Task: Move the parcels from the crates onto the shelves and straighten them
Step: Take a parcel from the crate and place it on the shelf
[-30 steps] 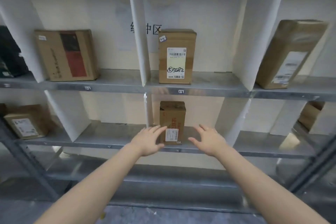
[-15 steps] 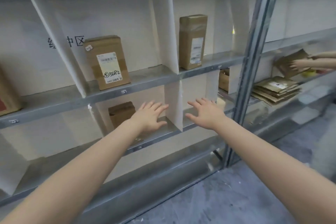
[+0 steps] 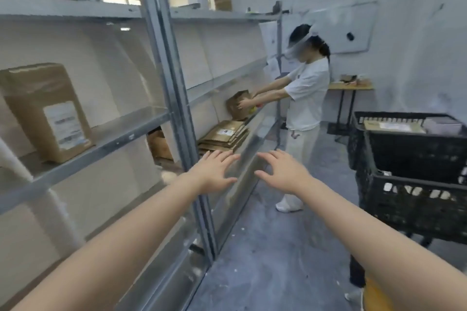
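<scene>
Second person (image 3: 307, 98) in white T-shirt down the aisle. Whiteboard (image 3: 353, 30) on far wall, small wooden table (image 3: 351, 87) below it. Grey floor (image 3: 265, 260), white-speckled.

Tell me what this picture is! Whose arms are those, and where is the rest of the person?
There is no machine here. A person wears a camera on the head, so the picture shows what they see, looking forward and down. That is why only their arms show. The left hand and the right hand reach out in front with fingers spread, and they hold nothing. On the left stand metal shelves. A brown box stands on one, and a pile of flat parcels lies further along. On the right are black crates, with a tan parcel showing in the far one. A second person further back holds a brown parcel at the shelf.
</scene>
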Available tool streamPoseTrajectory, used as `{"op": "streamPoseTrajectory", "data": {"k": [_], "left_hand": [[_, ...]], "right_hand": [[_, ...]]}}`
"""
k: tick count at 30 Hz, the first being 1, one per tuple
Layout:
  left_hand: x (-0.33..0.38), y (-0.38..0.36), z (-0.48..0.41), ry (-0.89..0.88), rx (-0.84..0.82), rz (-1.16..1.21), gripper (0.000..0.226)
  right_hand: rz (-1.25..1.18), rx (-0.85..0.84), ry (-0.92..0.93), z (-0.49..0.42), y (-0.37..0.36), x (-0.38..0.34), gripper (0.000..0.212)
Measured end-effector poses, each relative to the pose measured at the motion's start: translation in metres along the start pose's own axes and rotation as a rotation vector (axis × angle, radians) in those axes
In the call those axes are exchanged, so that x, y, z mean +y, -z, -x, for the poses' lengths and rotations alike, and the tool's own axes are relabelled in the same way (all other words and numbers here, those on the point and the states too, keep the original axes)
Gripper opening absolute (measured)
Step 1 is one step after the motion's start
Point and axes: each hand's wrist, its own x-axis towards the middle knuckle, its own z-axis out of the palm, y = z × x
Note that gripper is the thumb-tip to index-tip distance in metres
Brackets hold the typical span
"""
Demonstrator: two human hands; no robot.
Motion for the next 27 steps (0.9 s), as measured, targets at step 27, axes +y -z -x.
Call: {"op": "streamPoseTrajectory", "data": {"k": [27], "left_hand": [[0.28, 0.009, -0.525, -0.902, -0.088, 0.092, 0.067]], "right_hand": [[-0.069, 0.27, -1.028, -0.005, 0.044, 0.429, 0.061]]}}
